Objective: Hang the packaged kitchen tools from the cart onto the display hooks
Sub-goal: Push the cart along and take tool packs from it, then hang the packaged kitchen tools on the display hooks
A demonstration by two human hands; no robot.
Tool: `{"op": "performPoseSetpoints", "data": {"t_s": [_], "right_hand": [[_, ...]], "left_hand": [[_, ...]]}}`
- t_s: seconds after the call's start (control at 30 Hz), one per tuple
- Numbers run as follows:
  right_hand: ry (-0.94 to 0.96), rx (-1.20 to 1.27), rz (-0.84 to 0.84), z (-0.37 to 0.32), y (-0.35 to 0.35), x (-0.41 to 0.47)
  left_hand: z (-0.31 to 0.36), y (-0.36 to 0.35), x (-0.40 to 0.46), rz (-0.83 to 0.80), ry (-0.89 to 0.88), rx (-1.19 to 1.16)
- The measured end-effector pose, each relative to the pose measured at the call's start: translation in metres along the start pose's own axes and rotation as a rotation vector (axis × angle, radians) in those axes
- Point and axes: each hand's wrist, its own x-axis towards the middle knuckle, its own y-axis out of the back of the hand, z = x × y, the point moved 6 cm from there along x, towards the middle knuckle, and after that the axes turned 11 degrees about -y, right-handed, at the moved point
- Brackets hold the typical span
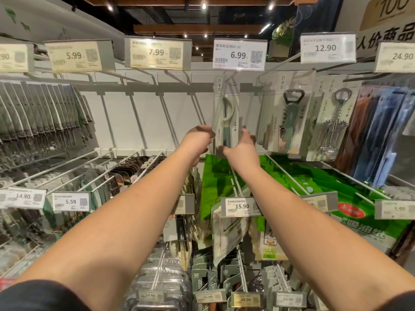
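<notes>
Head view. Both arms reach forward and up to a retail display of wire hooks. The left hand (197, 140) and the right hand (241, 147) flank the lower part of a packaged peeler (225, 117), a long clear-and-white blister card that hangs upright below the 6.99 price tag (239, 55). The left hand's fingers curl against the card's left edge; the right hand's thumb and fingers close on its lower right edge and bottom corner, so the pack is pinched between the two hands. The top of the card sits at the display hook (231, 77) under that tag; whether the hook passes through the card's hole cannot be told, as that spot is small and blurred.

To the right of the peeler, just beside it, hang packaged bottle openers (289, 117) with a green handle, under the 12.90 price tag (327, 48), and next to them packaged corkscrews (334, 122) in silver metal. To the left, the hooks under the 7.99 price tag (158, 53) and the 5.99 price tag (78, 56) carry nothing near their front ends, and further left a dense row of dark packaged utensils (45, 111) hangs well apart from the hands. Below the hands lie green packages (280, 176) on a lower row of hooks, fronted by a 15.90 price tag (240, 206).
</notes>
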Motion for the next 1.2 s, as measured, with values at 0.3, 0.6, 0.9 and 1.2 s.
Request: {"op": "performPoseSetpoints", "data": {"t_s": [0.3,0.6,0.9,1.2], "right_hand": [[0.304,-0.017,0.009,-0.053,0.008,-0.071],[0.731,-0.150,-0.542,-0.163,-0.183,-0.237],[0.863,-0.376,-1.086,-0.197,-0.430,-0.469],[0.876,-0.581,-1.375,-0.195,-0.602,-0.666]], "left_hand": [[0.028,0.103,-0.069,0.033,-0.192,0.059],[-0.020,0.353,-0.218,0.460,-0.098,0.383],[-0.131,0.597,-0.415,0.732,0.377,0.687],[-0.208,0.764,-0.564,0.736,0.768,0.785]]}}
